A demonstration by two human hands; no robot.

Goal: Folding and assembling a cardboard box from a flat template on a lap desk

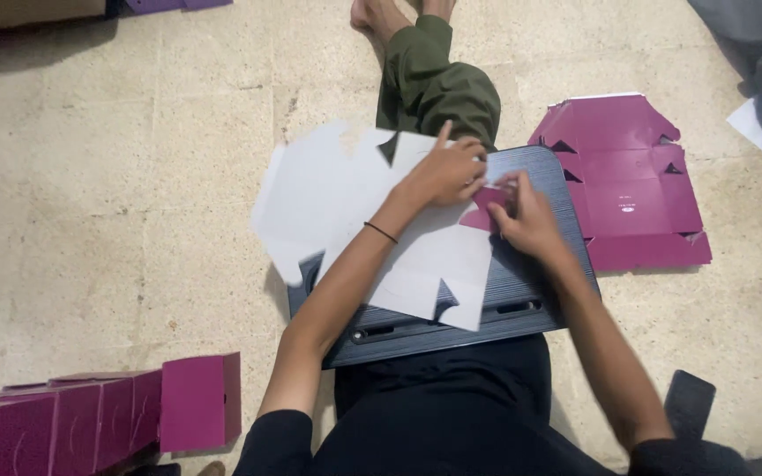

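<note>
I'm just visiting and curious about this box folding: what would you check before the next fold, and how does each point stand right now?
1. Sheet lying on the board: ok. The white sheet lies white side up on the dark board, though its left part overhangs the floor.
2. Left hand pressing the sheet: ok.
3. Right hand on the purple flap: ok, fingers at the folded-over part.
4. Crease sharp and straight: cannot tell, hands cover it.
5. Flat blanks within reach: ok, a purple stack lies right of the board.
6. Finished boxes out of the way: ok, lower left.
</note>
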